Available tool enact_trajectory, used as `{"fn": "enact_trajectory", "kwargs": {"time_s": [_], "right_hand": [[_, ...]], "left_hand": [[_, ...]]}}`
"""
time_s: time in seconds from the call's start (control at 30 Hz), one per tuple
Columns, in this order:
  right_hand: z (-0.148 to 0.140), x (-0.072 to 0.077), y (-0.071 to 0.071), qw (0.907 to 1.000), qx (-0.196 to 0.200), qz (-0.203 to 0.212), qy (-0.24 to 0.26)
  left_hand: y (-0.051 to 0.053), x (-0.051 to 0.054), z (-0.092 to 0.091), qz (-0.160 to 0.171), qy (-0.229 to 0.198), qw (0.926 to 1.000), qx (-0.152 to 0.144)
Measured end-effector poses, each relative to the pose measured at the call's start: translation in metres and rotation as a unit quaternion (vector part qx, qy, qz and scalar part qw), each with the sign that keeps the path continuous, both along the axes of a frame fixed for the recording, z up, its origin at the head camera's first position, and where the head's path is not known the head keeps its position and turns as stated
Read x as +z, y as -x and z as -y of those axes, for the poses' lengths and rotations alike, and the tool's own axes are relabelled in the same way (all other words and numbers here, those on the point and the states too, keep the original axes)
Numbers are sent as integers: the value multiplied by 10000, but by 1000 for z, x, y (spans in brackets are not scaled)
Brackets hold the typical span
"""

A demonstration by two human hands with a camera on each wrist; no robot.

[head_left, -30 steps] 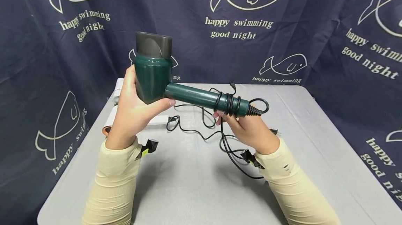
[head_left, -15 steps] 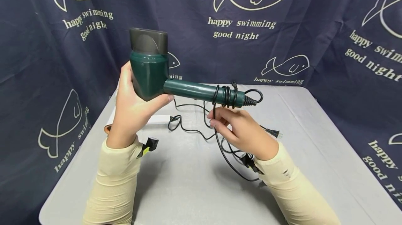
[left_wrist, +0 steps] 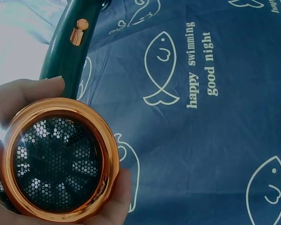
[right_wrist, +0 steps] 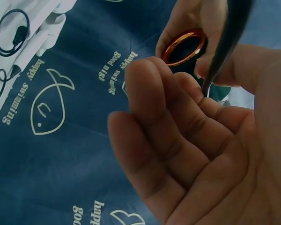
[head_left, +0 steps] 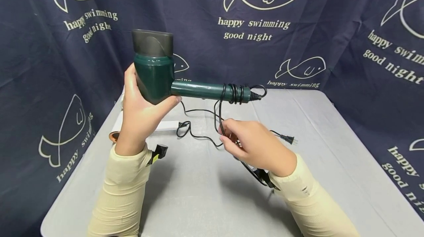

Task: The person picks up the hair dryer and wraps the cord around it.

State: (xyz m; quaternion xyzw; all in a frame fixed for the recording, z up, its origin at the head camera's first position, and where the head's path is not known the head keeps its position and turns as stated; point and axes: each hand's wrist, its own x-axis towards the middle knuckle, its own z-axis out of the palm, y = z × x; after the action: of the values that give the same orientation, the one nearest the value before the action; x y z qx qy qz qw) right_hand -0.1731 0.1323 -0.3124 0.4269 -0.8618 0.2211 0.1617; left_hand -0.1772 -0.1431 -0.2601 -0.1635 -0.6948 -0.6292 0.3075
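Observation:
My left hand [head_left: 137, 119] grips the barrel of a dark green hair dryer [head_left: 154, 77] above the table, its grey nozzle pointing up. In the left wrist view, the dryer's copper rim [left_wrist: 111, 145] circles a mesh grille, and a copper slide switch [left_wrist: 78, 33] shows on the handle. A black power cord [head_left: 221, 110] is wound several times round the handle's end and hangs from it. Below the handle, my right hand [head_left: 260, 145] pinches that cord between thumb and index finger. The right wrist view shows the cord [right_wrist: 232, 37] crossing beside the curled fingers.
Behind my left forearm lies a white appliance [head_left: 167, 126] with a copper-coloured end, partly hidden; its black cord [head_left: 202, 137] loops across the grey table [head_left: 198, 200]. A two-pin plug [head_left: 287, 139] lies to the right of centre. Dark blue printed curtains [head_left: 205, 5] enclose the table.
My right hand has dropped away from beneath the wound handle, down along the hanging cord. The hair dryer has shifted slightly left, and its handle has swung up closer to level.

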Motion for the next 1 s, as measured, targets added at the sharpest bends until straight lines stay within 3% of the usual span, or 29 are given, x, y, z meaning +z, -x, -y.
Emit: {"fn": "enact_trajectory", "kwargs": {"time_s": [0.47, 0.8, 1.0], "right_hand": [[2, 7, -14, 9989, 44, -410, 218], [-5, 14, -14, 9906, 324, -902, 974], [-14, 20, -13, 9846, 202, -1079, 1362]], "left_hand": [[0, -2, -5, 57, 250, 9994, 231], [15, -20, 1, 302, 1067, 9915, 687], [17, -21, 3, 312, 1555, 9843, 773]]}}
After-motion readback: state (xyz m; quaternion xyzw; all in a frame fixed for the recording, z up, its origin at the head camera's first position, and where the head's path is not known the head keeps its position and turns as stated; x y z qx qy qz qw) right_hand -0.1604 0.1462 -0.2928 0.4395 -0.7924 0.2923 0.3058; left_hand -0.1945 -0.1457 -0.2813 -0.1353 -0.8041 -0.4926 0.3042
